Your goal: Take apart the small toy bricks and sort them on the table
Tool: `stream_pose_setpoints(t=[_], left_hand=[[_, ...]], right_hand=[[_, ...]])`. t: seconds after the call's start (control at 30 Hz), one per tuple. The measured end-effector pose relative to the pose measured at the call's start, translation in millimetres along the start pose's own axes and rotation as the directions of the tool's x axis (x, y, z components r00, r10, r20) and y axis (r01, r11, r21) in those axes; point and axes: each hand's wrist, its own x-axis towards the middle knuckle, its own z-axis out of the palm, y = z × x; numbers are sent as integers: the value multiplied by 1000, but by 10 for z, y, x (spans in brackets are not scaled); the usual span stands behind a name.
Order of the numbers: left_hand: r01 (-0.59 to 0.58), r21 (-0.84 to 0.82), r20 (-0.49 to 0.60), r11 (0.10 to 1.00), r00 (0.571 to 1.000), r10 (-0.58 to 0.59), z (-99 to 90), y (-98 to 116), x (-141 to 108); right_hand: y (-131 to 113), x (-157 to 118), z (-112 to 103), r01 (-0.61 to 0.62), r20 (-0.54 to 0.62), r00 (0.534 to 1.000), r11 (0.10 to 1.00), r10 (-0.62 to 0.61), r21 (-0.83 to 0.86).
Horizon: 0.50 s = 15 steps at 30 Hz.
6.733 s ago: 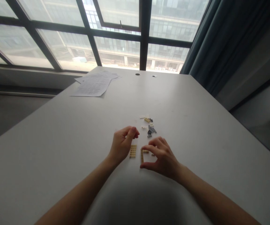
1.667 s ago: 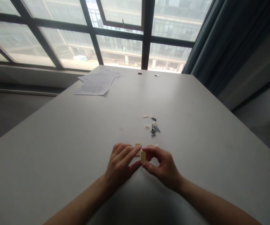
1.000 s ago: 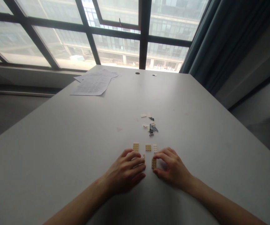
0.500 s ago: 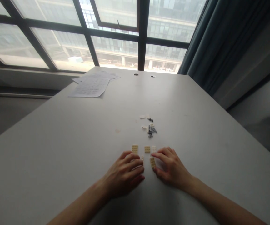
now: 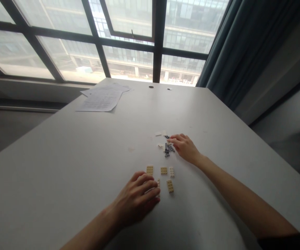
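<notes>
On the white table, my left hand (image 5: 141,194) rests with curved, slightly spread fingers beside a small pale piece (image 5: 158,183), part of which its fingers hide. A tan brick plate (image 5: 149,169) lies just beyond those fingers. To the right are another tan plate (image 5: 164,170), a white plate (image 5: 172,172) and a tilted tan plate (image 5: 170,186). Farther out, my right hand (image 5: 182,146) reaches over the right edge of a small pile of grey pieces (image 5: 171,148) and white ones, fingers apart. Nothing can be seen held in it.
Printed papers (image 5: 100,99) lie at the table's far left. A round dark hole (image 5: 151,86) and a small white-and-dark item (image 5: 169,89) are near the far edge. Windows stand beyond, with a dark curtain (image 5: 225,52) on the right.
My right hand has left the tilted tan plate and moved forward to the pile. My left hand has stayed beside the pale piece. The view has tipped slightly upward.
</notes>
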Motion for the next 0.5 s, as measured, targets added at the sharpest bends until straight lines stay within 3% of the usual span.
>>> stream_pose_setpoints(t=[0.1,0.33,0.43,0.5], left_hand=[[4,4,-8,1000,1000,-4,-7,6,4],[12,-6,-2,1000,1000,-12,1,5,-3],[8,-5,-12,1000,1000,-8,2,6,-1],[10,4,-31,1000,999,-10,2,7,-1]], right_hand=[[19,86,63,168,91,983,978,-157,-124],[-6,210,42,339,221,930,919,-295,-202],[-11,199,10,277,162,953,954,-257,-114],[-72,128,-12,130,36,990,989,-133,68]])
